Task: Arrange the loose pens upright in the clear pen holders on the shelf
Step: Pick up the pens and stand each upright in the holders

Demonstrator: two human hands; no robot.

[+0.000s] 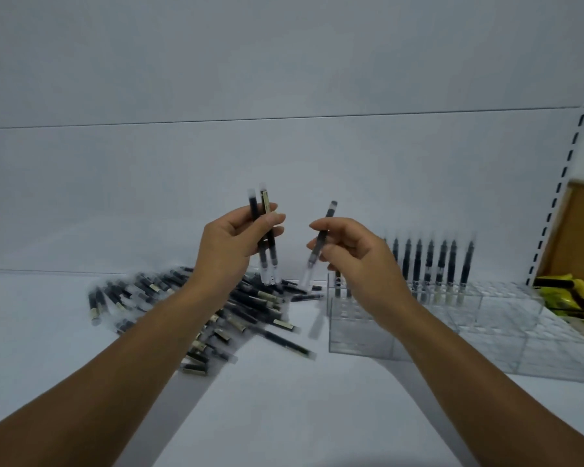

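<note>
left hand [230, 241]: raised over the pile, fingers curled round a small bundle of pens [267, 230], two or three, exact count unclear
bundle axis: near upright, clear ends down, dark ends up above the fingers
right hand [354, 251]: thumb and fingertips pinch a single pen [322, 244] about mid-barrel
single pen axis: steep tilt, top leaning right, clear end pointing down and left, blurred
loose pens [216, 308]: big heap lying flat on the shelf [284, 416], below the left hand, left of the holders
clear pen holders [486, 348]: gridded acrylic blocks on the shelf, right of the heap, under and beyond the right wrist
filled slots: one back row of upright pens [432, 264]; front cells look free
key relation: holder lies down and right of the single pen's lower tip; right hand is the nearer one, left is well apart from it
next move, my guess: swing the pen vertical, lower clear end into a free cell
risk: tilted entry snags the grid wall
other: yellow packet [567, 294] and brown board [580, 230] at far right
</note>
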